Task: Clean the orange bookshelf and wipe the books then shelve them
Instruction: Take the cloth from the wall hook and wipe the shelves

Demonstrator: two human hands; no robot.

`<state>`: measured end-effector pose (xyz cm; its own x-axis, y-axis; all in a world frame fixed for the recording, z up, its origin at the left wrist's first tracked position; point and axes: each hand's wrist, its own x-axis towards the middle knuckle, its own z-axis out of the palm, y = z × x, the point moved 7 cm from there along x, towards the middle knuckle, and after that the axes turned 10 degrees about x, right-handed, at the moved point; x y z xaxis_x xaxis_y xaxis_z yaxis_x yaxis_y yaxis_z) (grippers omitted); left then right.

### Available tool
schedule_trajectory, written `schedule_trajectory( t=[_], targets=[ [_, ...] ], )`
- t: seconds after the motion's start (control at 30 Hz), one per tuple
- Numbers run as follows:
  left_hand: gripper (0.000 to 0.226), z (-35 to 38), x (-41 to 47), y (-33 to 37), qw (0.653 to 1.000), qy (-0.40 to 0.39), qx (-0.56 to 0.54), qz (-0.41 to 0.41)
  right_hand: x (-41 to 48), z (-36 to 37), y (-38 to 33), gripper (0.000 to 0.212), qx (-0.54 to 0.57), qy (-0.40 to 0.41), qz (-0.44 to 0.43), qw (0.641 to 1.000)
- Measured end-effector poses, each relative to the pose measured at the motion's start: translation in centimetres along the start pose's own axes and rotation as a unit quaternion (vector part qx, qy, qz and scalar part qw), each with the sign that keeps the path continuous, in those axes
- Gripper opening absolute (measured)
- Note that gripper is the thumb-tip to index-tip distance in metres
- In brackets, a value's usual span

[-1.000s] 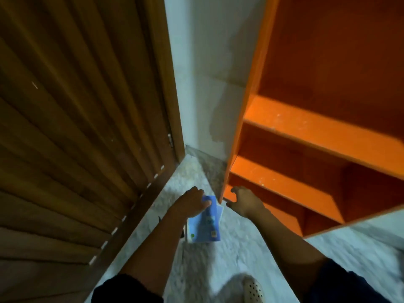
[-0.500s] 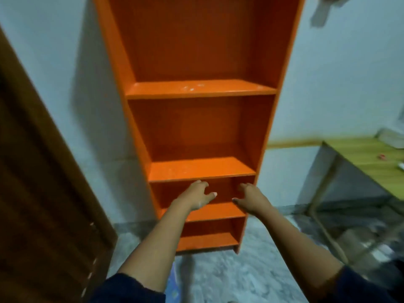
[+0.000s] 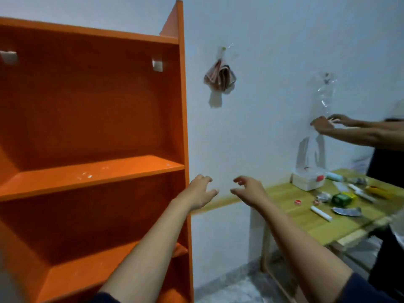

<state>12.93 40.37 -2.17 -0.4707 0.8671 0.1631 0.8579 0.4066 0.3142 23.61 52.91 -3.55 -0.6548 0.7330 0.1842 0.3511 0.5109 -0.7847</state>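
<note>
The orange bookshelf (image 3: 91,171) fills the left half of the view, its shelves bare except for white specks on the middle board. My left hand (image 3: 200,191) hovers just right of the shelf's right side panel, fingers spread and curled, holding nothing. My right hand (image 3: 249,190) is raised beside it in front of the white wall, also empty with fingers apart. No books and no cloth are in view.
A light wooden table (image 3: 306,221) at the right carries a white box (image 3: 307,181), a green packet (image 3: 342,199), tubes and small items. Another person's hands (image 3: 328,123) handle a clear plastic bag on the wall. A bundle in plastic (image 3: 219,77) hangs nearby.
My view swung up and right, from the floor and a blue book by the door to the shelf's upper part and the table. My left hand let go of the book; both hands rose empty.
</note>
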Motion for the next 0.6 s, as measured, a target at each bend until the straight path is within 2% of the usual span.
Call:
schedule_trajectory(
  t=[0.23, 0.4, 0.6],
  targets=[
    [0.051, -9.3, 16.7, 5.9, 0.989, 0.143, -0.043, 0.013, 17.1, -12.0, -4.0, 0.037, 0.065, 0.052, -0.100, 0.992],
    [0.045, -17.3, 25.7, 6.9, 0.952, 0.300, -0.066, 0.004, 27.0, -17.4, -8.8, 0.034, 0.098, 0.081, -0.197, 0.972],
    [0.034, -23.4, 33.0, 5.8, 0.911, 0.410, -0.051, 0.004, 35.1, -20.3, -13.7, 0.027, 0.155, 0.116, -0.287, 0.938]
  ],
)
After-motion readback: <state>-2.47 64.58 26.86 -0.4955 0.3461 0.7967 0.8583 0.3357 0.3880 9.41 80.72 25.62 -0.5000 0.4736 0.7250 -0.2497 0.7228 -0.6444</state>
